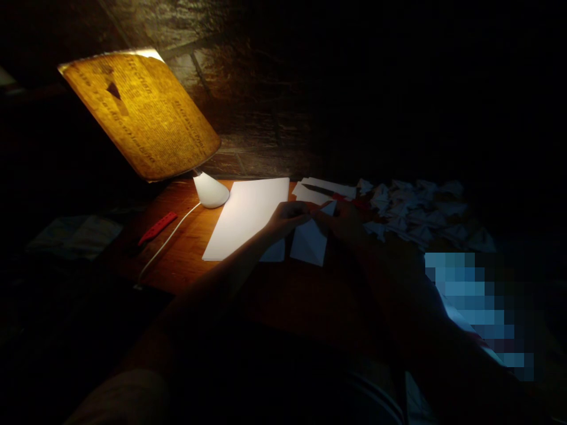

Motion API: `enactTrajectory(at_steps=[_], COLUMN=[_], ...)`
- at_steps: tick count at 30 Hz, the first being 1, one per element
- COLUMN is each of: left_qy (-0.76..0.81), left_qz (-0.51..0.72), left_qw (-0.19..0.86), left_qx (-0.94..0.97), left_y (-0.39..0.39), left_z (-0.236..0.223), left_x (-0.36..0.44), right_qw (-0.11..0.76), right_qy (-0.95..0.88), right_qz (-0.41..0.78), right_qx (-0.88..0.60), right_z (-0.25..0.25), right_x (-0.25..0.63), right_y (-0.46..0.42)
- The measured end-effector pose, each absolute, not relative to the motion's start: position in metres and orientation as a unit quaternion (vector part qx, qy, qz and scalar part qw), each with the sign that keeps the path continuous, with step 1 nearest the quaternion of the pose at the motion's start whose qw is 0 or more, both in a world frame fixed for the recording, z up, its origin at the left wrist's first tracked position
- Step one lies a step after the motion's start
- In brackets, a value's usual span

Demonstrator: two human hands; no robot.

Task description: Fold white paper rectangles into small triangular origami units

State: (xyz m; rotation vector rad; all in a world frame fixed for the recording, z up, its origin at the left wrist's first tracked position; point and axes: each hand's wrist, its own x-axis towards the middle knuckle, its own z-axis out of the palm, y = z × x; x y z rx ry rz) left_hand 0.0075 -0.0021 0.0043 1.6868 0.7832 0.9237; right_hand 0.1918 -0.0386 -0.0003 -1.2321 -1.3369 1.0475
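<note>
Between my two hands is a folded piece of white paper [309, 243], creased, its wide end hanging toward me and a pointed corner sticking up. My left hand [287, 217] pinches its upper left part, lit from the left. My right hand [343, 221] grips the upper right side, mostly in shadow, with its fingers hard to make out. Under my left forearm lies a stack of white paper sheets [252, 212]. Just behind my right hand, a dark-bladed knife with a red handle [325, 190] rests on smaller white paper pieces [310, 193].
Many small folded paper shapes [411, 212] crowd the table's right side. At the left stand a white lamp base [211, 190] with a printed shade [142, 118], its white cord [168, 237], and a red cutter-like tool [157, 227]. A pixelated bluish patch [473, 307] glows lower right.
</note>
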Motion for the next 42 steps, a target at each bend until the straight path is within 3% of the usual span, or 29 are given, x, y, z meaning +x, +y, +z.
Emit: enactTrajectory(at_steps=[9,27,36,42], left_qy=[0.324,0.332,0.346,0.346], left_qz=[0.408,0.403,0.429,0.446], left_qw=[0.481,0.477,0.472,0.481], left_qx=[0.705,0.707,0.687,0.671], left_y=[0.0004,0.0024,0.0016,0.0001], left_z=[0.003,0.0009,0.0015,0.0033], left_x=[0.0074,0.0109,0.0102,0.0107], right_qw=[0.508,0.509,0.565,0.602], right_qy=[-0.566,-0.561,-0.46,-0.451], right_qz=[0.392,0.426,0.495,0.463], right_qx=[-0.517,-0.494,-0.473,-0.469], right_z=[-0.0066,-0.0032,0.0007,-0.0036], right_x=[0.194,0.1937,0.194,0.1932], right_y=[-0.033,-0.0336,-0.0327,-0.029])
